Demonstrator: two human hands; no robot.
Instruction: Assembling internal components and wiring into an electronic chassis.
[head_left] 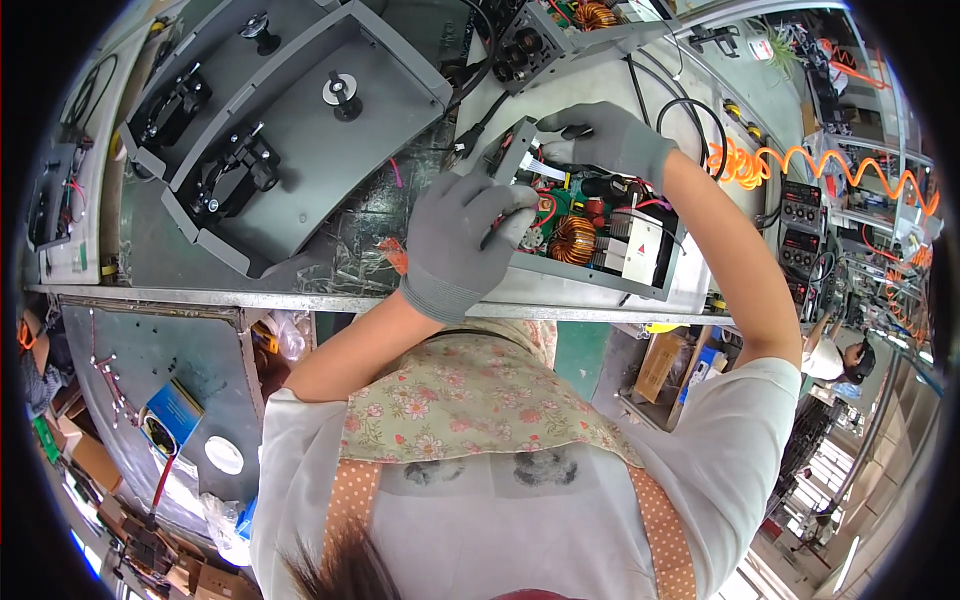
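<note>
An open grey metal case (pixel 592 276) with electronics inside lies in front of me. In it sit a copper-wound coil (pixel 573 241), a green circuit board and red wires. My left hand (pixel 460 238), in a grey glove, is over the case's left end, fingers curled together near a red wire; whatever they pinch is hidden. My right hand (pixel 615 140), also gloved, reaches across the far left corner with thumb and fingers bent close together beside the dark end panel (pixel 516 150). What it grips, if anything, cannot be made out. Between both hands runs a white ribbon cable (pixel 543 168).
Two grey metal covers (pixel 300 190) with black fittings stand at the left. Another opened case (pixel 570 40) is at the back. Black cables (pixel 660 85) and an orange coiled hose (pixel 740 160) run at the right. Far right, a person (pixel 828 355) is nearby.
</note>
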